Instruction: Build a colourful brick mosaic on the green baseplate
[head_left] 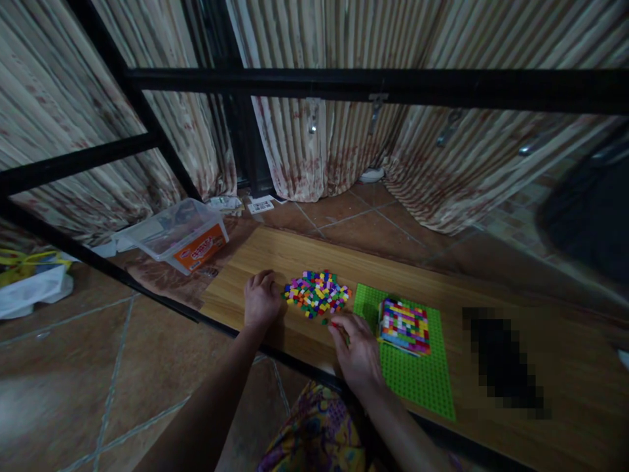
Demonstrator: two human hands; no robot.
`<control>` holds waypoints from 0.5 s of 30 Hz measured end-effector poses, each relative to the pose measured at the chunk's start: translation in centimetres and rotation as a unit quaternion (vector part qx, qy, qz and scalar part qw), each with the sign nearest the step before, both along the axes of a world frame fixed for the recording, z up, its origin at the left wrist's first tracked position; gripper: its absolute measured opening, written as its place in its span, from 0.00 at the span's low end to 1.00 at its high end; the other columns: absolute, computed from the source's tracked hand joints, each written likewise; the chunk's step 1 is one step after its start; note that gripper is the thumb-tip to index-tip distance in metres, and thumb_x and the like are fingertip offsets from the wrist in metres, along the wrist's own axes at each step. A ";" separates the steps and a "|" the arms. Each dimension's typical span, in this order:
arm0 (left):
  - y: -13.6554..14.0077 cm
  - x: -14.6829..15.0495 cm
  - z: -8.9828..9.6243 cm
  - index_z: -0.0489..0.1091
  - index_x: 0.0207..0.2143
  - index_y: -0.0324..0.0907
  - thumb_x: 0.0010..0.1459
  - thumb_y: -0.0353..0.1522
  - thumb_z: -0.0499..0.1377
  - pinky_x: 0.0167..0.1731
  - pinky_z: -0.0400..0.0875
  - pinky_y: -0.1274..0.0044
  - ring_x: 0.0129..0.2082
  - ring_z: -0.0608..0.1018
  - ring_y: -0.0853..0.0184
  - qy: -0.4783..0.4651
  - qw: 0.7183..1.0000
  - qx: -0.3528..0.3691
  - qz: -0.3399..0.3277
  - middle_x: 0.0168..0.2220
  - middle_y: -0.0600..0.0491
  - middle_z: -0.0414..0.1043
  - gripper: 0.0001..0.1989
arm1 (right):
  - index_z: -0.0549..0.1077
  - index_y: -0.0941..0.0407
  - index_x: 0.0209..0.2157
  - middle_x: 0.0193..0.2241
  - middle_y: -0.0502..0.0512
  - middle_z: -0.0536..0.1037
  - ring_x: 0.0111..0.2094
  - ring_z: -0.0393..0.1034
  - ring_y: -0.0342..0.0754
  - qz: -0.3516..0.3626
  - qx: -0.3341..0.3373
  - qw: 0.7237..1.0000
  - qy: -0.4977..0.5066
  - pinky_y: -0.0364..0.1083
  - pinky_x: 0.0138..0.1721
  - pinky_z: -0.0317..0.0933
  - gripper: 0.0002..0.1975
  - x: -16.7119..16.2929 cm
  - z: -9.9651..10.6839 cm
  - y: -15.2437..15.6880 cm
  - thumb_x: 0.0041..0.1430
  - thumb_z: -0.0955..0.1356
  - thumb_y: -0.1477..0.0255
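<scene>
A pile of several small coloured bricks (317,293) lies on a low wooden board (275,259). My left hand (260,299) rests on the board just left of the pile, fingers curled, holding nothing I can see. My right hand (358,351) sits at the pile's near right edge and pinches a small red brick (334,324) at its fingertips. To the right lies a green baseplate (413,377), and a multicoloured block of stacked bricks (405,325) stands on its far part.
A clear plastic tub with an orange label (184,236) stands on the tiled floor to the left. A black metal frame (344,85) crosses above. Striped curtains hang behind. A blurred dark shape (506,360) lies on the board's right.
</scene>
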State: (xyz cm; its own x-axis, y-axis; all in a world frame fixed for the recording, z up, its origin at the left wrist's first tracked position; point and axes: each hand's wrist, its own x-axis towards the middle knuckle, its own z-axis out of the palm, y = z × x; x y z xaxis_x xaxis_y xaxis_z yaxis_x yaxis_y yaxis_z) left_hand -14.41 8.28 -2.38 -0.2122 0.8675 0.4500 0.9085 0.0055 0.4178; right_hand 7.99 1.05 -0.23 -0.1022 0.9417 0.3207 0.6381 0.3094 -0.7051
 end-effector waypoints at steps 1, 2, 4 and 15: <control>0.0 0.0 0.0 0.74 0.43 0.41 0.58 0.29 0.50 0.50 0.66 0.65 0.47 0.72 0.56 0.003 1.000 0.000 0.000 0.47 0.46 0.74 0.15 | 0.74 0.53 0.36 0.35 0.52 0.76 0.39 0.69 0.47 -0.010 -0.005 1.000 0.024 0.47 0.42 0.63 0.07 0.2 0.3 -0.4 0.62 0.63 0.71; 0.0 -0.1 0.0 0.74 0.43 0.41 0.58 0.29 0.50 0.50 0.66 0.65 0.47 0.72 0.56 0.006 1.000 0.001 -0.002 0.47 0.47 0.74 0.15 | 0.74 0.53 0.37 0.35 0.52 0.76 0.38 0.70 0.47 -0.022 -0.011 0.999 0.048 0.47 0.41 0.64 0.07 0.4 0.6 -0.8 0.62 0.63 0.70; 0.1 -0.1 0.0 0.74 0.43 0.41 0.58 0.29 0.50 0.50 0.66 0.65 0.47 0.72 0.56 0.011 1.000 0.001 -0.007 0.47 0.47 0.74 0.16 | 0.74 0.53 0.38 0.35 0.53 0.77 0.37 0.71 0.46 -0.053 -0.022 0.994 0.093 0.46 0.40 0.65 0.08 1.0 1.2 -1.6 0.61 0.64 0.69; 0.5 -0.6 0.2 0.73 0.45 0.38 0.58 0.31 0.48 0.52 0.64 0.65 0.47 0.73 0.56 0.044 0.998 -0.006 -0.034 0.47 0.44 0.74 0.18 | 0.77 0.51 0.38 0.37 0.52 0.80 0.38 0.75 0.46 -0.075 -0.029 0.988 0.131 0.45 0.40 0.69 0.08 4.8 1.9 -5.8 0.60 0.66 0.68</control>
